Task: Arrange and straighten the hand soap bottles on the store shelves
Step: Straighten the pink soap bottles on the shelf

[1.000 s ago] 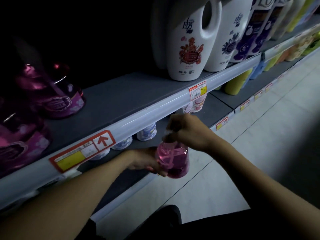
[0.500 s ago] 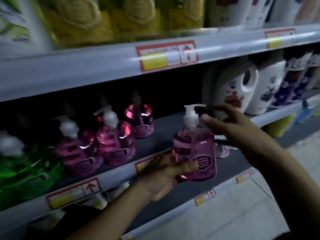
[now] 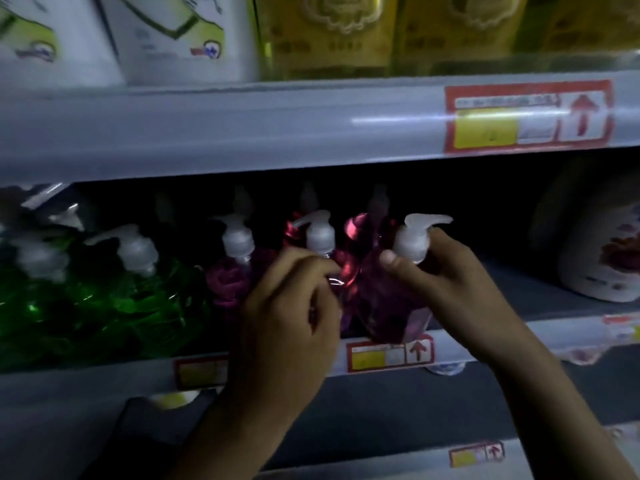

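Head view: right hand (image 3: 446, 282) fingers curled round pump neck of pink soap bottle (image 3: 381, 306), upright at middle shelf (image 3: 540, 299) front edge; left hand (image 3: 291, 306) fingers curled beside neighbouring pink bottle (image 3: 320, 237), grip indiscernible.

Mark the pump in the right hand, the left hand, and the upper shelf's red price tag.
pump (image 3: 412, 242): head view, on its white collar.
left hand (image 3: 287, 320): head view, back of hand.
red price tag (image 3: 485, 132): head view, yellow patch.
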Demonstrator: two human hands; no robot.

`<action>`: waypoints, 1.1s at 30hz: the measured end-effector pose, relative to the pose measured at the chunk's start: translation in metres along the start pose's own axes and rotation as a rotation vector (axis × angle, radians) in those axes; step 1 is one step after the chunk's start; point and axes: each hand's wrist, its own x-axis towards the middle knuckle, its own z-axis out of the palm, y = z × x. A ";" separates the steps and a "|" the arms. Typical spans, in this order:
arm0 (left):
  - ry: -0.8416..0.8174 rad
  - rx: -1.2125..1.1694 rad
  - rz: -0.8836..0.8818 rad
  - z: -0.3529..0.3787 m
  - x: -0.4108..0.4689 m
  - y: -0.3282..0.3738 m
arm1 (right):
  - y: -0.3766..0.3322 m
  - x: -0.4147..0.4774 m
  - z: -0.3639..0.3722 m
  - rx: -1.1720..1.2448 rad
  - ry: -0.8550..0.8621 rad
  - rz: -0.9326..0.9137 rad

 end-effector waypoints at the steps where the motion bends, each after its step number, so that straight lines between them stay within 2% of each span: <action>1: 0.001 0.045 -0.021 -0.005 0.001 -0.007 | 0.001 0.003 0.001 -0.006 0.025 -0.012; 4: -0.157 0.084 -0.127 -0.006 -0.003 -0.017 | 0.004 0.009 0.002 -0.026 0.066 -0.013; 11: -0.409 0.062 -0.167 0.012 -0.007 -0.014 | 0.013 0.022 0.008 -0.047 0.164 0.009; 16: -0.397 0.082 -0.181 0.010 -0.007 -0.017 | 0.013 0.023 0.015 -0.077 0.094 0.051; 20: -0.411 0.024 -0.199 0.003 -0.005 -0.019 | 0.010 0.018 -0.007 0.071 -0.078 0.164; 22: -0.389 -0.016 -0.200 0.000 -0.003 -0.019 | 0.010 0.014 -0.017 0.085 -0.026 0.155; 25: -0.389 -0.010 -0.163 0.001 -0.001 -0.022 | 0.008 0.007 -0.027 -0.034 0.083 0.055; 27: -0.435 -0.003 -0.175 0.003 -0.002 -0.027 | 0.005 0.000 -0.028 -0.107 -0.025 0.004; 30: -0.457 0.017 -0.153 0.007 -0.001 -0.030 | 0.010 -0.006 -0.020 -0.369 -0.231 -0.024; 33: -0.421 0.021 -0.138 0.008 0.001 -0.029 | 0.013 -0.003 -0.008 -0.663 -0.217 -0.057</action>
